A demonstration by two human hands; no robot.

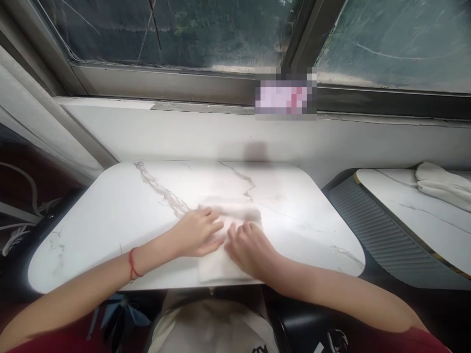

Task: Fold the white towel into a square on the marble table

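A white cloth (224, 267) lies on the white marble-patterned table (110, 211) right before me, its far edge forming a thick fold or roll. My left hand (200, 233), with a red string bracelet (133, 264) on the wrist, rests on the cloth's left side, fingers bent and gripping it. Close beside it, my right hand (248, 247) has its fingers curled onto the cloth's middle and right. The fingertips of both hands nearly meet. Motion blurs the cloth's weave and some finger detail.
At right stands a second marble-patterned table (397, 191) with ribbed sides, a crumpled pale cloth (445, 184) on it. The window frame (165, 86) and white wall (176, 132) rise behind my table. White cables (22, 215) hang at left. A black bag-like object (305, 323) is below.
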